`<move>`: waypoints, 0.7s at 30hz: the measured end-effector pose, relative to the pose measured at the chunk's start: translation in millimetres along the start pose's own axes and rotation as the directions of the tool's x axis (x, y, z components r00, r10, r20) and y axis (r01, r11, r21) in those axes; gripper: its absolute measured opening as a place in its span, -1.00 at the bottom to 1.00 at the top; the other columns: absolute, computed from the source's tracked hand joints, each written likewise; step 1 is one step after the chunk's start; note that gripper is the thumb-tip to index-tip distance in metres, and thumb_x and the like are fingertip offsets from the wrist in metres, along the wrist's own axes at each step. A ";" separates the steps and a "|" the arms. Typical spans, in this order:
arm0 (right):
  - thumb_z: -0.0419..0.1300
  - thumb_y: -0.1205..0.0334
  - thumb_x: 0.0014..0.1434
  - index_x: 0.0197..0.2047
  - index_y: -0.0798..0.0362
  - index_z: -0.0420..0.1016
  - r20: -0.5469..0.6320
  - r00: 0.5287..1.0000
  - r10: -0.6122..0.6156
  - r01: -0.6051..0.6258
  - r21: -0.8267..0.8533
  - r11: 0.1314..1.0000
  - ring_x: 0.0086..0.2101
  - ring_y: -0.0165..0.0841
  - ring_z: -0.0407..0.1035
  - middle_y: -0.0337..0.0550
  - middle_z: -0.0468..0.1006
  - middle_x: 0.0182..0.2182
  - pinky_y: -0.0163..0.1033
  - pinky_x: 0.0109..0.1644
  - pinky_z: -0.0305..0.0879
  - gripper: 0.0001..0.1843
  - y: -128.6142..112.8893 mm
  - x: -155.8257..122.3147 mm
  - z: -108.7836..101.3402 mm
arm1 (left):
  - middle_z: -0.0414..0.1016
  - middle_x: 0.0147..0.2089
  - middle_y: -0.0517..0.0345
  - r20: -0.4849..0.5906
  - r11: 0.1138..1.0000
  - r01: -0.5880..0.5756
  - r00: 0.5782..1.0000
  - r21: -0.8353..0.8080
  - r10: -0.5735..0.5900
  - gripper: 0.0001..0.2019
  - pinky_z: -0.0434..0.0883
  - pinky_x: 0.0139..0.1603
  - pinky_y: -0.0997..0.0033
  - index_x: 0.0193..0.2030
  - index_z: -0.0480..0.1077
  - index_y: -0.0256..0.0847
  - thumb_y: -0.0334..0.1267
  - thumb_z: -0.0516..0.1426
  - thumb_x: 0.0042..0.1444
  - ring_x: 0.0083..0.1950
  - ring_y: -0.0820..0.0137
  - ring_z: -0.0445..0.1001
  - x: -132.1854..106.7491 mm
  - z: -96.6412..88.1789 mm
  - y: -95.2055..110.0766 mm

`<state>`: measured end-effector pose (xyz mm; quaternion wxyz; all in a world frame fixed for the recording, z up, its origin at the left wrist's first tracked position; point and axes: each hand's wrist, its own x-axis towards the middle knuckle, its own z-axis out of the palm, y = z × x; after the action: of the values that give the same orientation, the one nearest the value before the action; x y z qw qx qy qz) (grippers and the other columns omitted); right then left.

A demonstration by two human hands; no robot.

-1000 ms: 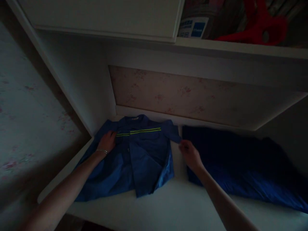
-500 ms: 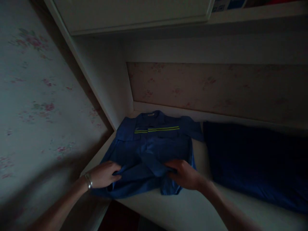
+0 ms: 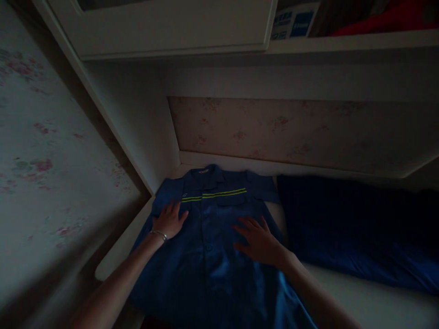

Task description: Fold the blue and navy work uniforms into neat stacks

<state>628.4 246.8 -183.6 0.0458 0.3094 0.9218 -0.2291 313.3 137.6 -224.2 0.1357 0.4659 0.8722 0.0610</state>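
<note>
A blue work shirt (image 3: 206, 274) with yellow-green chest stripes lies spread face up, its collar toward the back wall. Its lower part reaches past the front edge of the white surface. My left hand (image 3: 168, 220), with a bracelet at the wrist, rests fingers spread on the shirt's left chest area, just below the stripes. Over the right half of the front, below the pocket flap, my right hand (image 3: 255, 240) is open with fingers apart. Neither hand grips the cloth.
Dark blue folded cloth (image 3: 350, 228) lies to the right on the white surface (image 3: 343, 278). A white cabinet (image 3: 178, 32) overhangs from above, with a box (image 3: 295, 20) and something red (image 3: 394, 18) on its shelf. Floral wallpaper (image 3: 44, 137) covers the left wall.
Both hands have let go of the shirt's gathered lower part. The shirt front now lies unfolded toward me. My left hand has moved up toward the chest, and the view has shifted.
</note>
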 end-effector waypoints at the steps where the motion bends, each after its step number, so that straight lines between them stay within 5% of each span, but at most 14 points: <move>1: 0.09 -0.20 0.22 0.33 -0.17 0.22 0.023 0.999 0.024 -0.023 -0.059 0.998 0.34 0.09 -0.14 -0.01 0.05 0.38 0.52 0.25 -0.42 -0.33 1.9 -1.9 8.0 | -0.06 0.49 -0.11 0.002 0.999 0.036 0.999 0.015 -0.036 -0.29 0.08 0.20 -0.52 0.41 0.08 -0.15 0.19 -0.20 0.23 0.44 -0.20 -0.07 13.3 12.0 -0.3; 3: -0.03 -0.27 0.26 0.39 -0.25 0.07 0.047 0.996 0.072 -0.068 -0.087 0.994 0.37 0.09 -0.27 -0.07 -0.12 0.43 0.57 0.22 -0.52 -0.30 4.3 -10.6 25.8 | -0.14 0.50 -0.07 -0.013 0.998 0.055 0.998 0.022 -0.055 -0.29 -0.06 0.13 -0.71 0.42 0.05 -0.13 0.19 -0.26 0.23 0.46 -0.24 -0.17 35.1 29.7 -3.6; 7: -0.20 -0.30 0.30 0.41 -0.28 -0.02 -0.074 0.986 0.146 -0.152 -0.079 0.985 0.38 0.03 -0.32 -0.17 -0.19 0.43 0.54 0.22 -0.67 -0.32 -8.0 -23.6 60.7 | -0.14 0.51 0.03 -0.090 0.996 -0.056 0.994 0.075 0.062 -0.28 -0.23 0.19 -0.70 0.42 0.04 -0.05 0.23 -0.30 0.23 0.48 -0.12 -0.22 72.5 41.3 -15.0; 11: -0.17 -0.28 0.30 0.41 -0.27 -0.01 -0.154 0.960 0.233 -0.241 -0.036 0.970 0.38 0.04 -0.34 -0.17 -0.19 0.43 0.53 0.22 -0.71 -0.32 -32.6 -12.4 78.8 | -0.06 0.49 0.01 -0.090 0.988 -0.119 0.988 0.101 0.128 -0.31 -0.13 0.26 -0.57 0.40 0.07 -0.02 0.23 -0.27 0.23 0.48 -0.02 -0.15 109.3 36.1 -21.6; 16: -0.24 -0.30 0.30 0.41 -0.24 -0.01 -0.167 0.957 0.239 -0.238 0.024 0.971 0.38 0.04 -0.37 -0.14 -0.22 0.43 0.53 0.18 -0.80 -0.29 -42.4 5.3 81.0 | 0.04 0.46 -0.11 -0.114 0.985 -0.075 0.989 0.153 0.093 -0.35 0.02 0.30 -0.36 0.38 0.12 -0.21 0.06 -0.30 0.28 0.45 0.00 -0.01 137.2 29.3 -23.7; 21: -0.17 -0.34 0.26 0.41 -0.23 0.00 -0.148 0.938 0.314 -0.301 0.102 0.948 0.36 0.14 -0.46 -0.02 -0.32 0.43 0.62 0.09 -0.78 -0.25 -48.0 6.0 72.9 | 0.33 0.20 -0.54 -0.135 0.978 0.016 0.991 0.208 0.013 -0.32 0.36 -0.07 -0.30 0.22 0.28 -0.49 0.02 -0.28 0.26 0.09 -0.23 0.42 148.1 20.0 -17.9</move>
<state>591.0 183.4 -231.0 -0.0064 0.4688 0.8531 -0.2288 226.6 250.0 -274.1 0.0269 0.4717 0.8813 0.0007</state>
